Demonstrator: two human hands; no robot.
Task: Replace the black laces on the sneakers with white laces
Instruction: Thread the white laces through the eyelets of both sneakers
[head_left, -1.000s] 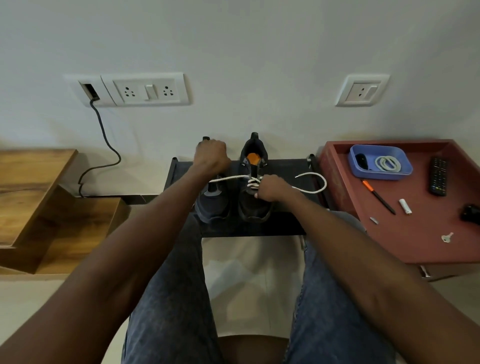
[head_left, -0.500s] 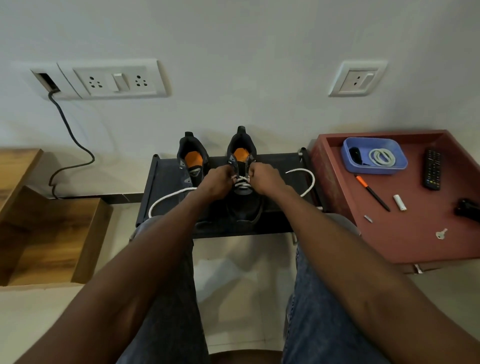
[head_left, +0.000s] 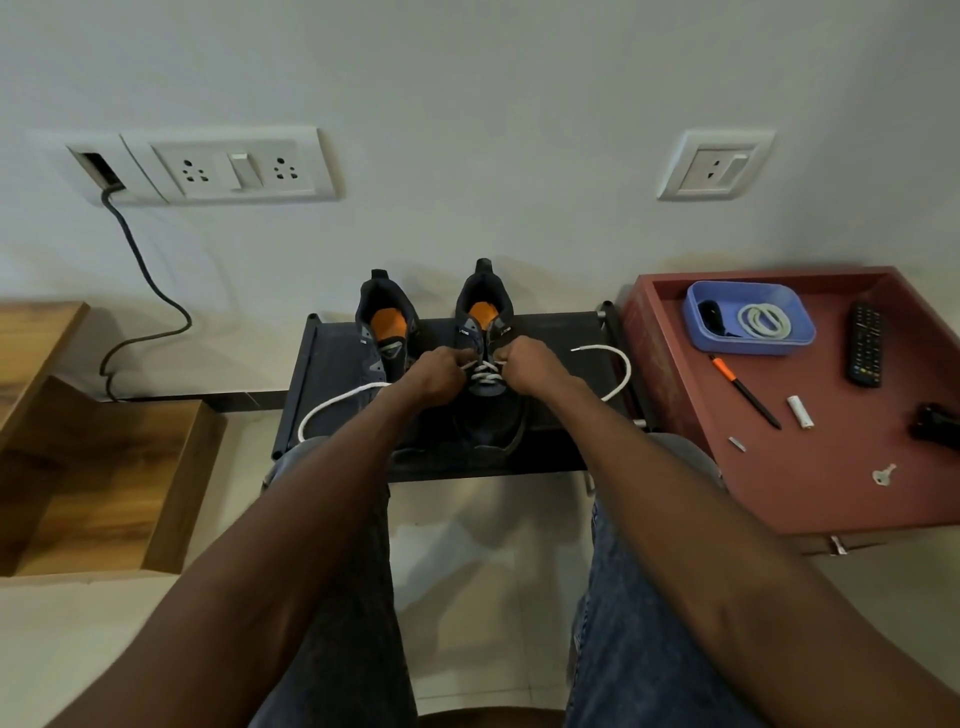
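sneakers (head_left: 485, 374) toes toward wearer, heels at wall; both hands' grip pinching white lace (head_left: 485, 371).

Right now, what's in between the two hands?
In the head view, the white lace criss-crossing the right-hand sneaker lies between the left hand and right hand.

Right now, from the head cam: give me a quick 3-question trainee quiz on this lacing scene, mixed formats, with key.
1. True or false: the white lace is already threaded through the right sneaker.
2. Which holds the coiled white lace? A) blue tray B) black rack C) wooden step
3. Fill in: the left sneaker shows ___ lace.

Key: 1 true; 2 A; 3 no. Left hand and right hand each grip the lace.
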